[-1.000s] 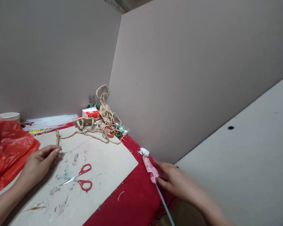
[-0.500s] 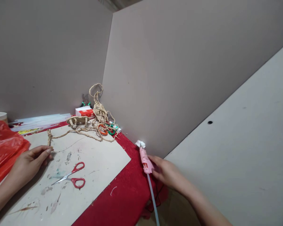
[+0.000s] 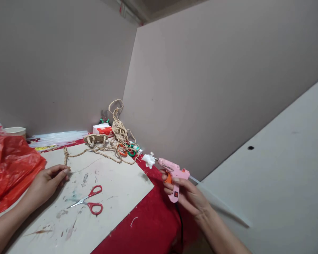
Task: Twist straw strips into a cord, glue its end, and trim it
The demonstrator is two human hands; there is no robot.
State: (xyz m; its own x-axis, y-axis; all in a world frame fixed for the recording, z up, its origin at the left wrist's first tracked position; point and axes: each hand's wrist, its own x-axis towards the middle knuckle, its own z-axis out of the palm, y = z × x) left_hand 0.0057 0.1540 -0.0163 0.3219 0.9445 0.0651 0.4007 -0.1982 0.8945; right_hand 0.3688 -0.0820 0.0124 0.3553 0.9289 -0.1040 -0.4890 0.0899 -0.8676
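Glue gun [image 3: 178, 172], probably light, rigid, best held by its handle [image 3: 172, 197], sits grasped in right hand [image 3: 192, 198]; left hand [image 3: 48, 181] pinches flexible-looking cord [image 3: 65, 155].

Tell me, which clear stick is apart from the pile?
The stick jutting from the back of the pink gun; the other sticks lie bunched together by the wall.

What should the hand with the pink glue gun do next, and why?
Probably the right hand should draw the pink glue gun back from the crumpled white wad, because that wad sits right at the nozzle, while the left hand pinches a straw-coloured cord farther off.
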